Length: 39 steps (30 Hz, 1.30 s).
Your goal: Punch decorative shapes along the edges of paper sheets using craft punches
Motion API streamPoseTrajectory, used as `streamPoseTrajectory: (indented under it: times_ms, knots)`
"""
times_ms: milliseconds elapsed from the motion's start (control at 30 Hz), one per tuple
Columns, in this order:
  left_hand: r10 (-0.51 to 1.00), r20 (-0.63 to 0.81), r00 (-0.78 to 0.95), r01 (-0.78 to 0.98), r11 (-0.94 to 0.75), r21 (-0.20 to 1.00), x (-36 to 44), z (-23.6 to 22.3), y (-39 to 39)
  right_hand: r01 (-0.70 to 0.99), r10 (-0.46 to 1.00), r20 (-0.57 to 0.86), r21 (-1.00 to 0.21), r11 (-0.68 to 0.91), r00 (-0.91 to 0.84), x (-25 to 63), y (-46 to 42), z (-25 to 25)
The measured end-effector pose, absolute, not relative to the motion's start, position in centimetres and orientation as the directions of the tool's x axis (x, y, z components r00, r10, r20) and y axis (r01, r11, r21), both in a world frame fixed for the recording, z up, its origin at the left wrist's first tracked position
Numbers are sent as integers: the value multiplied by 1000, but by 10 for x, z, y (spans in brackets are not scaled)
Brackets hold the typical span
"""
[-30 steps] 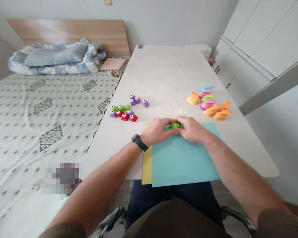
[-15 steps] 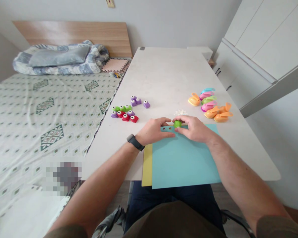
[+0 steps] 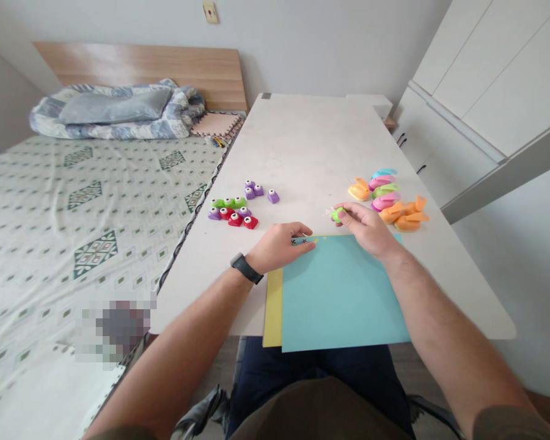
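Note:
My right hand (image 3: 365, 229) is shut on a small green craft punch (image 3: 337, 214), just past the far edge of a light blue card (image 3: 343, 293). My left hand (image 3: 277, 247) lies on the card's far left corner, holding nothing, and wears a black watch (image 3: 246, 269). Small star-like punched marks (image 3: 306, 241) show by its fingertips. A yellow card (image 3: 273, 308) sticks out from under the blue one. White paper bits (image 3: 329, 212) lie by the green punch.
Small purple, red and green punches (image 3: 231, 211) stand left of my hands on the white table (image 3: 311, 146). Larger orange, pink, green and blue punches (image 3: 387, 197) lie to the right. A bed (image 3: 91, 244) runs along the table's left edge.
My right hand has lifted the green punch off the blue card and carried it farther away and slightly right. My left hand has let go of the card's edge area near the punch and stays at the corner.

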<state>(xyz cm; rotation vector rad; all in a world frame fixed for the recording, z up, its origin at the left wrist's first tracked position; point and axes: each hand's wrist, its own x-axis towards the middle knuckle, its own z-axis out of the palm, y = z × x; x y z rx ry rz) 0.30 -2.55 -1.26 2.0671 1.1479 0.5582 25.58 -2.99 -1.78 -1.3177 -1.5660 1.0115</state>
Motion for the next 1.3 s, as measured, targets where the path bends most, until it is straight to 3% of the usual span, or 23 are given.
streamPoseTrajectory:
  times_ms: [300, 600, 833, 1133, 1300]
  knots:
    - [845, 51, 533, 553, -393, 734, 1, -9, -29, 255, 999, 49, -966, 47, -2, 256, -24, -22]
    - [831, 50, 554, 556, -415, 721, 0, -8, -30, 386, 996, 90, -919, 75, 21, 255, -23, -24]
    - [830, 62, 554, 566, -430, 703, -1, -9, -30, 315, 996, 85, -946, 75, 18, 252, -24, -24]
    - [828, 68, 557, 572, -441, 692, -2, -8, -30, 398, 995, 103, -913, 89, 15, 254, -26, -21]
    - [827, 69, 559, 575, -446, 686, -1, -9, -31, 310, 996, 83, -948, 77, 6, 253, -24, -23]
